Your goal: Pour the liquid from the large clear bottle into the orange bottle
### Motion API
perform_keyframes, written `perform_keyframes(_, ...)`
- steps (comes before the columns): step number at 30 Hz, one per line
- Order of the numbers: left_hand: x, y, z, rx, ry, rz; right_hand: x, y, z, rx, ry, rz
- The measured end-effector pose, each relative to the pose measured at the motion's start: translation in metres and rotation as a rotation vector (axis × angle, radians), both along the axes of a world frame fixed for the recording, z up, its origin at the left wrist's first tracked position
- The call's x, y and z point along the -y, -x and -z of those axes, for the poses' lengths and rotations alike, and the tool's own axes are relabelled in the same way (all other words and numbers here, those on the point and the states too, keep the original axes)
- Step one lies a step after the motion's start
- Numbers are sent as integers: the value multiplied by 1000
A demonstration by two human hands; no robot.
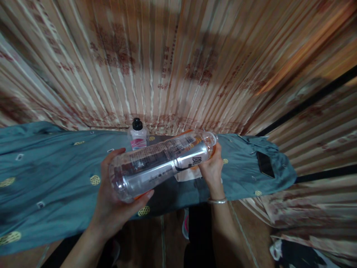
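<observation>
A clear plastic bottle [164, 160] with a printed label is held tilted above the cloth-covered surface, its neck pointing right. Around its base, my left hand [114, 190] is closed, with the thumb along the underside. My right hand [213, 163], with a bracelet at the wrist, grips the neck end from behind and below; its fingers are partly hidden by the bottle. The bottle looks see-through, and no cap shows on its mouth. Behind it, a smaller bottle [138, 136] with a black cap and a pink label stands upright. A pale item [188, 175] lies partly hidden beneath the held bottle.
A teal cloth [67, 167] with yellow pineapple prints covers the long narrow surface. On its right end lies a dark phone [265, 164]. A patterned pleated curtain [156, 67] hangs close behind, and black poles [309, 100] run along the right side.
</observation>
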State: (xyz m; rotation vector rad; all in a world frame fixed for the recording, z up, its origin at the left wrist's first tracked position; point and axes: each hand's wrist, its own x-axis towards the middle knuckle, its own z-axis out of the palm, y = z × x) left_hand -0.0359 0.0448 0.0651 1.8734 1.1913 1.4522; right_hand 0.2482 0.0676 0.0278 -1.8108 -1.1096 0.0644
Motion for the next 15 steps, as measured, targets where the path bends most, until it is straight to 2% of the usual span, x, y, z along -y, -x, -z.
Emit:
perform_keyframes(3, 0, 0, 1, 24, -6, -15, 0, 1, -2, -8, -1, 6)
perform_keyframes(8, -1, 6, 3, -51, 5, 47, -1, 2, -4, -23, -6, 1)
perform_keyframes(15, 0, 1, 4, -6, -6, -18, 0, 2, -4, -16, -11, -4)
